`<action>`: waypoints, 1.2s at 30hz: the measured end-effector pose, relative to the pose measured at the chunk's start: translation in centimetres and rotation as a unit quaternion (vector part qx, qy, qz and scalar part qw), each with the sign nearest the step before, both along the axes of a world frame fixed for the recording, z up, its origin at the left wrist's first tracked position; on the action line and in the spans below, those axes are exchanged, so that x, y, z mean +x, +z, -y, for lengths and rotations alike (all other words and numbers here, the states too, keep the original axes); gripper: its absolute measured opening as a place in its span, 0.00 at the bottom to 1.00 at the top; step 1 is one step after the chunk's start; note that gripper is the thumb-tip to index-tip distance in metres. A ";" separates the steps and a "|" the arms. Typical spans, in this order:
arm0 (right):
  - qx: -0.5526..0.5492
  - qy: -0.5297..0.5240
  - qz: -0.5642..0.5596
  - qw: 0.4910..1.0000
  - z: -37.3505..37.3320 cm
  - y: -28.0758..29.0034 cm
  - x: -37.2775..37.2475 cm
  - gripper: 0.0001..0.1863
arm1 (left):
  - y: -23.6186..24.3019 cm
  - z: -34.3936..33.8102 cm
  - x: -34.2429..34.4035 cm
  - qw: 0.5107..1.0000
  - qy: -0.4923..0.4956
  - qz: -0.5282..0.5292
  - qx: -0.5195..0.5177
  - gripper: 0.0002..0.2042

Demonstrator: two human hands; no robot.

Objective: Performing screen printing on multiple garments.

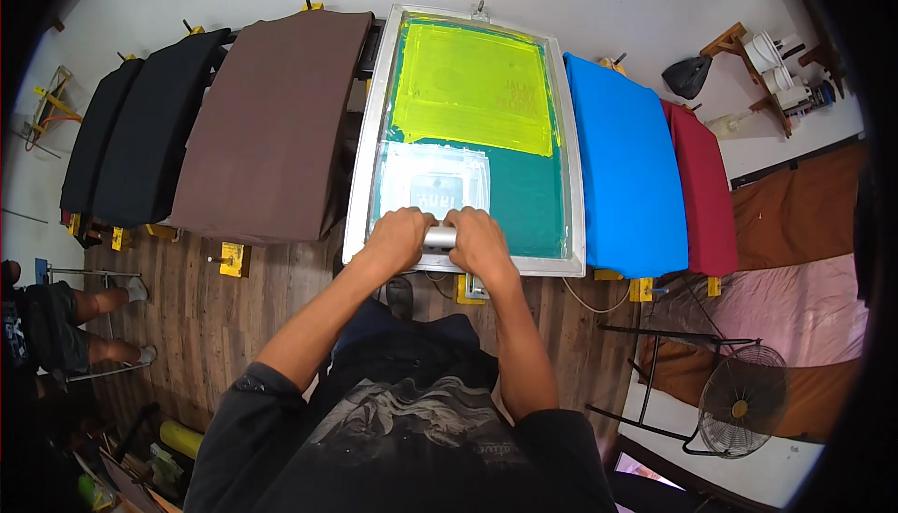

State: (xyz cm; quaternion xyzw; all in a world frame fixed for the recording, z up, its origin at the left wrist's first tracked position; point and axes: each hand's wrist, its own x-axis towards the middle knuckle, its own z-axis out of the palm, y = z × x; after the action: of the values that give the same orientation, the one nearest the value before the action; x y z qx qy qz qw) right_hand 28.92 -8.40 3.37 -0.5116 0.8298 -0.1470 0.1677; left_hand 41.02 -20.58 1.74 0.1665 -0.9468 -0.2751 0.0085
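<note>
In the head view both hands, left hand (pixel 398 235) and right hand (pixel 479 240), have their fingers clenched around the grey squeegee handle (pixel 440 237), which lies at the near edge of the framed printing screen (pixel 572 130). The pale ink patch (pixel 432 181) sits just beyond the fingers. Uneven pressure between the two grips could tilt the blade and leave streaks, and a jolt could shift the frame toward the brown shirt (pixel 271 130) or blue shirt (pixel 622 167) beside it.

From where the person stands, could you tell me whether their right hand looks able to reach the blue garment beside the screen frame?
Probably yes. The right hand grips the squeegee handle near the frame's lower edge, and the blue garment lies just beyond the frame's right rail with nothing between, though the hand must let go first.
</note>
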 end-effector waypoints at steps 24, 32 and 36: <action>-0.216 -0.407 0.599 0.655 -13.3 -8.0 7.4 0.22 | 0.5 -1.8 1.9 0.999 0.008 -0.045 0.011 0.22; -0.284 -0.422 0.627 0.590 -13.0 -8.3 7.9 0.17 | 0.6 -1.7 1.9 0.999 0.000 -0.041 0.003 0.23; -0.296 -0.428 0.596 0.612 -12.6 -8.7 8.3 0.18 | 0.4 -1.6 2.0 0.999 -0.004 -0.047 0.006 0.24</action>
State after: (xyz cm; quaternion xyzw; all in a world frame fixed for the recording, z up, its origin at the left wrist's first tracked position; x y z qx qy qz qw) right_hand 37.25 4.16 -5.37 0.0799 0.5831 -0.7120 0.3829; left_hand 43.03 -19.00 2.18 0.1496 -0.9445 -0.2879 0.0512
